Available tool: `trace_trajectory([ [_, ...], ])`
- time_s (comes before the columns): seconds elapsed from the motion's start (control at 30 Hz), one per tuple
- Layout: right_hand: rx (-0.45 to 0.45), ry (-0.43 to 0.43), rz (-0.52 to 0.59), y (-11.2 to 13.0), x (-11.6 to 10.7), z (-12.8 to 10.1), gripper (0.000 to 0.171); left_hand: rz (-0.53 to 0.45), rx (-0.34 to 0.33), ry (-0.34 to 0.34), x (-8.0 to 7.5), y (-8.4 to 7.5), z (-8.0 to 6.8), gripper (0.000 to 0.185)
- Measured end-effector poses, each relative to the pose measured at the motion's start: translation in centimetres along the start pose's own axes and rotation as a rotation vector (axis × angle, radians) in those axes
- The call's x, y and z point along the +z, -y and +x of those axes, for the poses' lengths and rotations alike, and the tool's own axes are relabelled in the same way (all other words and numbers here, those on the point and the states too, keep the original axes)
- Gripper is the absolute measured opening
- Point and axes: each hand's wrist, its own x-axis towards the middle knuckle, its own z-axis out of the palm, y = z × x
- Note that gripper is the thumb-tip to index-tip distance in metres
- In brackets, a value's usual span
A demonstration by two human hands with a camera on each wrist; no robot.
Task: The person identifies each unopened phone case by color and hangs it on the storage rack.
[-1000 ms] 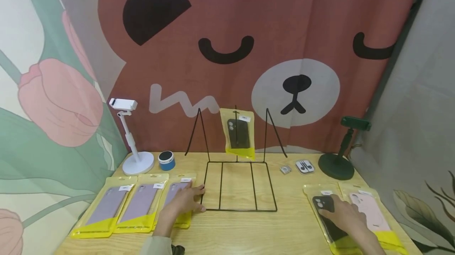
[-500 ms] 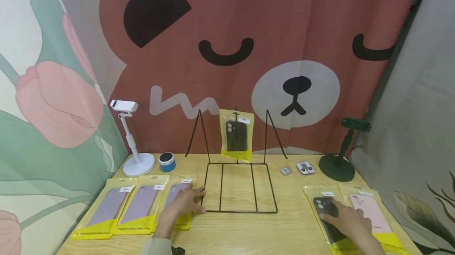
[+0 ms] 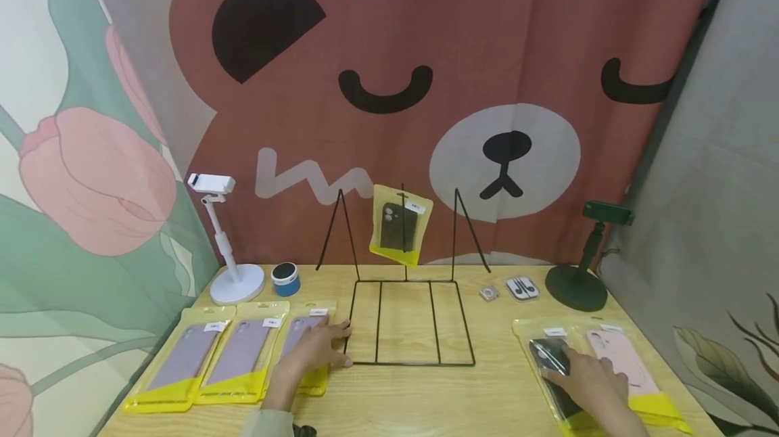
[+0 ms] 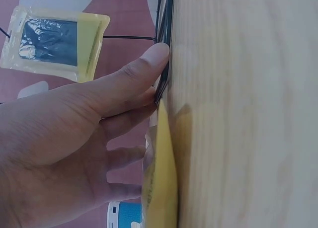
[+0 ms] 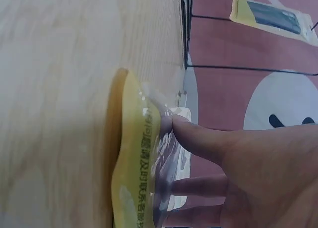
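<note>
The left hand (image 3: 313, 350) is laid flat, fingers straight, on a lilac phone case in a yellow pouch (image 3: 302, 349) at the near left of the wooden table (image 3: 414, 396); its thumb tip is seen against the near left edge of the black wire rack (image 3: 409, 322), and nothing is gripped. Two more lilac cases (image 3: 209, 356) are lined up just left of it. At the near right, the right hand (image 3: 587, 379) is rested on the black phone case in its clear-and-yellow pouch (image 3: 550, 359), fingers nearly straight and pressed on top, the pouch crumpled under the thumb in the right wrist view (image 5: 149, 173). A pink case (image 3: 621, 362) is placed just beside it on the right. A further dark case (image 3: 398, 226) is hung, tilted, on the rack's middle upright at the far side.
</note>
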Motion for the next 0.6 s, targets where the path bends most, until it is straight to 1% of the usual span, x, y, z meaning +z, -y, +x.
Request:
trace_trajectory([
  [0.17,-0.031,-0.011,-0.005,1.1,0.3,-0.2,0.102,-0.004,-0.001,-0.001,0.1,0.0,0.1,0.064],
  [0.3,-0.043,-0.015,0.048,1.5,0.4,0.1,0.101,-0.008,-0.010,0.003,0.2,0.0,0.1,0.065],
  [0.5,-0.054,-0.046,0.142,1.5,0.3,1.1,0.111,-0.004,-0.020,0.003,0.2,0.0,0.1,0.065],
  [0.6,-0.085,-0.031,0.180,1.1,0.4,1.7,0.114,-0.004,-0.022,0.005,0.1,0.0,0.1,0.065],
])
